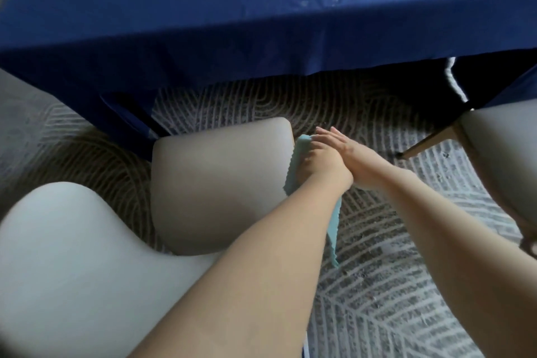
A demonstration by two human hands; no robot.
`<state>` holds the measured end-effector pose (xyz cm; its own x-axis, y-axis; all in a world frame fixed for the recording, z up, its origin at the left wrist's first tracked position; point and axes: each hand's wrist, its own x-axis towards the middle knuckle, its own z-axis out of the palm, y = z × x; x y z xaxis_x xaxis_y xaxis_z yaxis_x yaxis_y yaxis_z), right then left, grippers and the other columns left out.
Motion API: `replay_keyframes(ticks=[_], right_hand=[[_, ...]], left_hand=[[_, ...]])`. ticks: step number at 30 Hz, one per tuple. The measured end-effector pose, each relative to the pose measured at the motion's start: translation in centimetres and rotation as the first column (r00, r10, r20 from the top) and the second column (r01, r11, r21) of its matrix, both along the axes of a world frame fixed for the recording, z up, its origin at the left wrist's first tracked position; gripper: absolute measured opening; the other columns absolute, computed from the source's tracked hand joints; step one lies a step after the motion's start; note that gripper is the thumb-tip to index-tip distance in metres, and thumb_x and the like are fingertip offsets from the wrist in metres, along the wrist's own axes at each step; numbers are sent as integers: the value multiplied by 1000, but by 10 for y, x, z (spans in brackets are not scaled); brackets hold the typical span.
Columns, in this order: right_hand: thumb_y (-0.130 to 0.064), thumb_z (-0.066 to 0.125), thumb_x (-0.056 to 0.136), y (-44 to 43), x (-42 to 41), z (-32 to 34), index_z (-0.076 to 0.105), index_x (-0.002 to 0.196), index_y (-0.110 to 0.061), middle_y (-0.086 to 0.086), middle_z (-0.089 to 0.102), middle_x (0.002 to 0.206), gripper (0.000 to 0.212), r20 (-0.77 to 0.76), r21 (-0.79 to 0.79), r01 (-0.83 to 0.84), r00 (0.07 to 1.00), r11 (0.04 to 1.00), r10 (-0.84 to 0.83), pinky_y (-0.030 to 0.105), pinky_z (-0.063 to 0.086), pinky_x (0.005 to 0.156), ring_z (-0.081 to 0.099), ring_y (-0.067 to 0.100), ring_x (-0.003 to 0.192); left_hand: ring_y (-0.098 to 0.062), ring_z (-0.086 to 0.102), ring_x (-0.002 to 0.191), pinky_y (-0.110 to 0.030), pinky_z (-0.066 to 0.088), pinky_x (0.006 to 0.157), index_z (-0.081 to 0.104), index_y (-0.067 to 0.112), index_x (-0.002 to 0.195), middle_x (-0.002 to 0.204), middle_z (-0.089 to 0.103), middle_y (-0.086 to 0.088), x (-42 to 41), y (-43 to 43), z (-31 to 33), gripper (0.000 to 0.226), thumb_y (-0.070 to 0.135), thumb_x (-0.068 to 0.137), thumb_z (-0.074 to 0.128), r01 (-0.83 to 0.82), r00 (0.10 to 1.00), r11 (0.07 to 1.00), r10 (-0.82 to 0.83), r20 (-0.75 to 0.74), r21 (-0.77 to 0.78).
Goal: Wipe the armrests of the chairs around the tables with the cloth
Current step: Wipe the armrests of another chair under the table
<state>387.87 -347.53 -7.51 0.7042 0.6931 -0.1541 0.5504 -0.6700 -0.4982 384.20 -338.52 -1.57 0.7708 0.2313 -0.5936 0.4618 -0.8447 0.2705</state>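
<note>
Both bare arms reach forward from the near edge and meet past the middle of the view. The left hand (pixel 318 164) is curled, knuckles up, gripping a cloth (pixel 297 157) just off the right edge of a chair (pixel 220 183) seat. The right hand (pixel 354 158) lies pressed against the left hand's outer side with its fingers straight and together, pointing far and left; it holds nothing itself. The two forearms form a narrow V that closes at the wrists.

The cloth is thin and pale turquoise, with a zigzag-cut edge. One part bunches out on the left of the gripping fingers beside the seat, and a long tail hangs down under the left forearm towards the floor. Whether it touches the upholstery cannot be told.

The chair is covered in smooth, matte cream material. Its seat is a rounded square, and its curved backrest bulges at the near left. A second chair (pixel 499 154) of the same covering stands at the right, with a slanted, tan, wood-coloured leg (pixel 427 144) ending in a dark tip. A deep blue tablecloth (pixel 203 23) covers the table on the far side, hanging in a straight drop over its edge, with a pale mottled patch at the far right. The carpet (pixel 392 270) is grey and tan with raised ribbed lines running in arcs.
</note>
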Motion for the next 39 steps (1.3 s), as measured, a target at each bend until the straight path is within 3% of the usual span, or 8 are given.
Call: replay_keyframes(ticks=[3,6,11,16,22,27,31,39], right_hand=[[-2,62,81,-3,-15,-8,33,147,-11,10,31,152,72,77,-85,18,997,996,-11,45,4,119,9,25,145],[-18,58,84,-1,-33,9,2,146,-50,-6,8,160,89,33,-213,154,988,965,-150,56,17,115,0,29,147],[-29,51,96,13,-80,47,17,148,-40,-7,-4,160,63,69,-267,279,960,923,-270,50,9,117,-6,24,147],[-33,50,96,30,-117,63,22,148,-37,-10,-9,160,59,94,-326,330,944,886,-317,50,9,116,-8,23,147],[-35,49,94,49,-166,73,25,146,-35,-11,-4,160,57,187,-350,371,927,860,-324,49,-3,117,-10,22,147],[-38,58,88,69,-207,76,42,140,-34,-9,18,158,54,235,-256,421,900,870,-367,48,-9,115,-3,23,148],[-41,75,72,83,-234,74,49,135,-34,-11,33,152,68,252,-201,456,879,867,-404,50,-8,116,4,21,148],[-53,77,66,117,-274,81,51,136,-31,-12,43,146,78,330,-169,512,835,842,-441,46,-25,109,6,25,148]], left_hand=[[-39,33,135,-54,34,105,-2,-2,148,148,26,-24,-15,-4,0,72,15,97,47,32,999,999,-31,-41,18],[-42,35,133,-57,37,101,-6,-1,148,148,25,-26,-32,-1,1,76,18,97,48,94,995,995,-92,-49,35],[-47,37,129,-67,37,94,1,-3,147,145,27,-29,-70,7,15,69,10,97,46,170,985,984,-169,-22,53],[-46,40,127,-60,38,96,7,-7,146,144,29,-30,-105,21,22,62,8,97,43,276,961,958,-277,11,85],[-45,46,123,-60,37,97,17,-8,143,138,38,-30,-146,41,16,50,7,99,37,394,912,903,-408,52,170],[-39,45,125,-49,41,100,26,-2,140,137,40,-24,-188,78,21,53,7,93,48,476,854,864,-499,146,166],[-32,44,125,-43,40,99,23,4,142,136,40,-16,-218,115,23,63,15,88,56,548,773,818,-575,267,174],[-30,43,127,-42,39,99,23,9,145,136,42,-14,-254,158,20,64,14,89,54,581,677,769,-638,366,266]])
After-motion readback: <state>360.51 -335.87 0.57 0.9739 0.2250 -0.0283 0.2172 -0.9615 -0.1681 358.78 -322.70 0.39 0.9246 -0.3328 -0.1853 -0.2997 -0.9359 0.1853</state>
